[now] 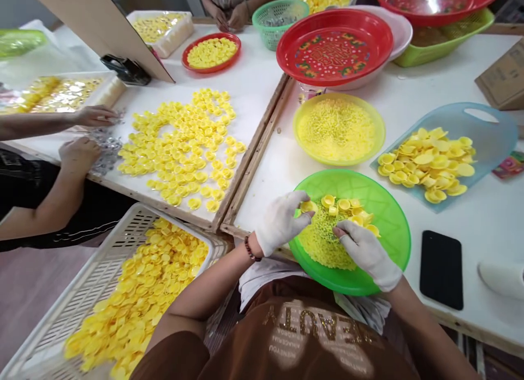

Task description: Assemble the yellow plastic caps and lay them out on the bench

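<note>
My left hand (284, 220), in a white glove with bare fingertips, pinches a small yellow plastic cup (308, 206) over the left side of a green plate (391, 227). My right hand (367, 253), gloved the same way, has its thumb and fingers pressed together just above a heap of small yellow-green pieces (323, 243) on that plate. Whatever lies between its fingertips is too small to make out. Several more yellow cups (344, 205) lie along the heap's far side.
Beyond the plate stands a yellow bowl (301, 123) of small pieces. A blue tray (493, 134) with yellow cups, a black phone (441, 269) and a red basin (335, 47) share the table. Left are a white crate (102, 260) of cups and a co-worker's hands (84, 150).
</note>
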Motion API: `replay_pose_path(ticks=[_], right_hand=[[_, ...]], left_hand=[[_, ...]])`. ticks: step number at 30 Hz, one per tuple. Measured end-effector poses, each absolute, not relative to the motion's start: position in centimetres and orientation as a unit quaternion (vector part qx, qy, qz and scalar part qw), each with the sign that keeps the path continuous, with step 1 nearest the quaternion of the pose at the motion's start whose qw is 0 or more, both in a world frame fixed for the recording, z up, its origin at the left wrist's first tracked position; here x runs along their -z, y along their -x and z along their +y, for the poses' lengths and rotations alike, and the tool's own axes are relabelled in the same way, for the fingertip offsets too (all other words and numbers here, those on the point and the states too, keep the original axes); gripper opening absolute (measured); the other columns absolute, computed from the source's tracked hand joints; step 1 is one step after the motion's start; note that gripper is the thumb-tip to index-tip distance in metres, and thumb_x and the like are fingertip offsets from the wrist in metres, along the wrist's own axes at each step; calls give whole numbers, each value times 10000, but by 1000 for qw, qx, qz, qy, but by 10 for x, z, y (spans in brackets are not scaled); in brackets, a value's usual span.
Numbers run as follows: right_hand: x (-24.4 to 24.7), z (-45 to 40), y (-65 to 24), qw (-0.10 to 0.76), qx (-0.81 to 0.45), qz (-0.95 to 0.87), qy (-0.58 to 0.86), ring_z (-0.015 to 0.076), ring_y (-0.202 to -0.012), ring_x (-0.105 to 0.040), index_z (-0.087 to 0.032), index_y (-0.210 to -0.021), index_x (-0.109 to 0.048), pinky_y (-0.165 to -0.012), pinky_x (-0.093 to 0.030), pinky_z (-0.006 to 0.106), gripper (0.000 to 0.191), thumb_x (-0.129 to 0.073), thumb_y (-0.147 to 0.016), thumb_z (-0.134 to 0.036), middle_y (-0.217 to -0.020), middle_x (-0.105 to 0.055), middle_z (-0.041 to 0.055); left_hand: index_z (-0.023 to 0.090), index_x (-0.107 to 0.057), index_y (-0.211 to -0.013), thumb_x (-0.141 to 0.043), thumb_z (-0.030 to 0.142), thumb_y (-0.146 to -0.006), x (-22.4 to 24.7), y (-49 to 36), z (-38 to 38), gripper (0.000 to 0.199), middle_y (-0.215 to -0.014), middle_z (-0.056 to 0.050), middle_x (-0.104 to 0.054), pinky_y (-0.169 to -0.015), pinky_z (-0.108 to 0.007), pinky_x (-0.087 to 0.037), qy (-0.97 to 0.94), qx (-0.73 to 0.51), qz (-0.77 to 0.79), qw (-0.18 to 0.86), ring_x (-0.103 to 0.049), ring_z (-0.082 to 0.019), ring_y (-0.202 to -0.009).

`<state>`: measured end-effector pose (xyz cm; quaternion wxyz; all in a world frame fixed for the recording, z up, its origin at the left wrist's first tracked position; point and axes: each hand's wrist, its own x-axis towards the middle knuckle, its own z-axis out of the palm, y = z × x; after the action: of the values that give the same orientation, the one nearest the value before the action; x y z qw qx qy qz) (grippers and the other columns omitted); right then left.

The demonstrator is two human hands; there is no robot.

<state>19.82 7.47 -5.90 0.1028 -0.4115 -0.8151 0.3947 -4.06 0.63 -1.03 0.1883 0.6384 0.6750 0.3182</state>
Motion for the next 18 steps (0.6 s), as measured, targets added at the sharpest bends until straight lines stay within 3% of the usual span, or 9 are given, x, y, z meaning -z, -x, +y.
replay_pose_path(ticks=[3,7,12,18], right_hand=[[57,72,-195,79,-398,-817,409,218,-744,-593,-228,-831,-555,-724,-433,366,310,-426,-1010,-445,-789,-639,35],[59,69,-192,52,-406,-822,396,227,-777,-610,-229,-835,-556,-762,-454,386,282,-424,-1007,-409,-832,-660,48],[64,69,-191,45,-399,-828,391,226,-758,-607,-233,-830,-542,-753,-461,396,276,-405,-1021,-378,-815,-648,45],[62,73,-188,25,-387,-831,398,228,-825,-636,-206,-889,-603,-805,-475,396,263,-414,-1034,-319,-888,-690,65]], left_hand=[[178,-655,-1080,-689,284,-892,1,96,13,219,-1064,-80,-719,-919,-347,-533,-592,-349,718,113,-678,-219,-967],[139,-684,-1076,-638,249,-880,-4,200,43,230,-1075,-131,-706,-951,-386,-501,-502,-237,832,15,-642,-274,-1033],[117,-664,-1175,-637,137,-827,3,303,76,350,-1160,-151,-698,-925,-387,-451,-378,-73,922,40,-623,-291,-1079],[67,-652,-973,-687,88,-804,20,325,93,174,-867,-61,-639,-1015,-511,-363,-385,-20,919,83,-602,-309,-1097]])
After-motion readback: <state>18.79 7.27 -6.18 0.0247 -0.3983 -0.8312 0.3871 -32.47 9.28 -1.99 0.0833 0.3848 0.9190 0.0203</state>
